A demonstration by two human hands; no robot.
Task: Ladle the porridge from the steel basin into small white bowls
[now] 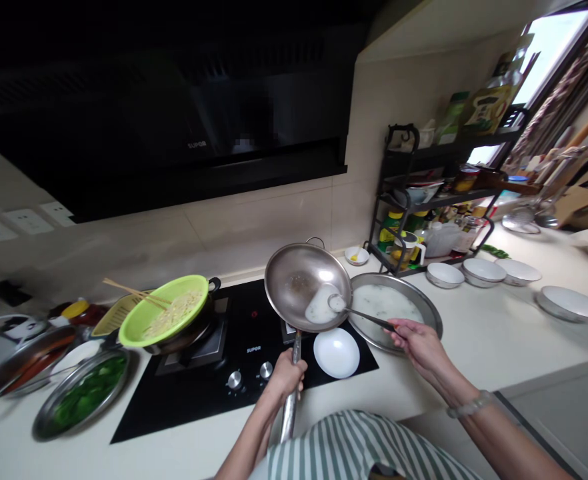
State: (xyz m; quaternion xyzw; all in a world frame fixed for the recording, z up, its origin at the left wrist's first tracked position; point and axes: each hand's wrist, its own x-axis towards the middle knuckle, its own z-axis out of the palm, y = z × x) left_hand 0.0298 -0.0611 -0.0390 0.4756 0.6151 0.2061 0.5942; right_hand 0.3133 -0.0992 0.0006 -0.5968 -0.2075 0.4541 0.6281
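Wok (291, 287): over the right side of the black hob (239, 313), leaning so that a pool of white liquid (318, 310) gathers at its lower right wall. Cannot tell whether its base rests on the burner or is lifted clear.

Left hand (288, 373): fingers wrapped round the long metal handle (289, 419), partway along it. Right hand (417, 340): fingers and thumb pinched on the dark grip of a ladle (369, 317); the ladle's bowl is at the pool in the wok, contact with the metal not certain. The ladle's stem crosses above the edge of a wide metal tray (433, 320), which holds more white liquid with green flecks. A white plate (337, 353) lies just in front of the wok.

Handling, judged: wok stiff, not fragile, probably weighty at the bowl end, so a single-handed hold on the handle must resist twisting; a full wrap suits it. The bare metal bowl may be hot; the small far loop (315, 241) likewise. Ladle light and rigid, best held by its dark grip. Liquid looks runny and quick to slide with any tilt
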